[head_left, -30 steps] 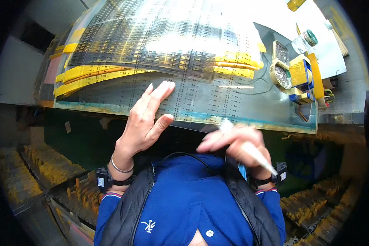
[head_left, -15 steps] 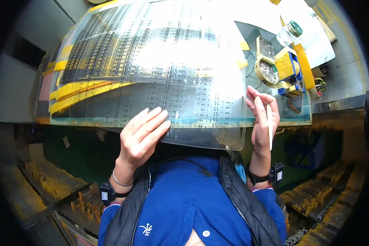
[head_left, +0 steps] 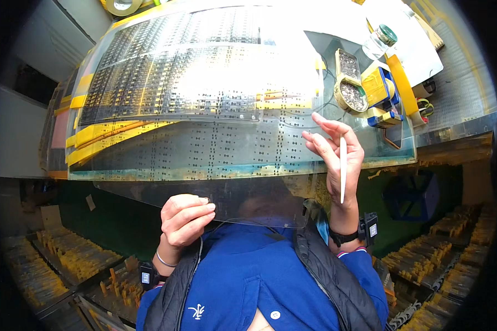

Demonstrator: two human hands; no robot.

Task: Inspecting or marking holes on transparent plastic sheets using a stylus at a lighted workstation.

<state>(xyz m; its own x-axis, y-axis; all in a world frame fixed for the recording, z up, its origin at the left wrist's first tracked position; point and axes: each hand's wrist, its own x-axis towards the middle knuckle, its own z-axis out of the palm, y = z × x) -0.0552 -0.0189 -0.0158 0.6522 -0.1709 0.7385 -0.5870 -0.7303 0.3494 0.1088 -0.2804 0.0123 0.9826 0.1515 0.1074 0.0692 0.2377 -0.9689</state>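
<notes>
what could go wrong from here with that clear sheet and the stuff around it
The clear sheet hangs over the table's front edge, held by the left hand, so it could bend or slide off. The right hand, holding the white stick, is near the open tin of small bits; a knock might spill them.

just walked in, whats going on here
A person's left hand grips the near edge of a clear sheet printed with small dark marks; the sheet overhangs the front of the glass-topped table. The right hand has a slim white stick tucked in it, near the sheet's right side; whether it touches the sheet is unclear. Yellow strips lie at the left, and a green-lidded jar stands at the right.
</notes>
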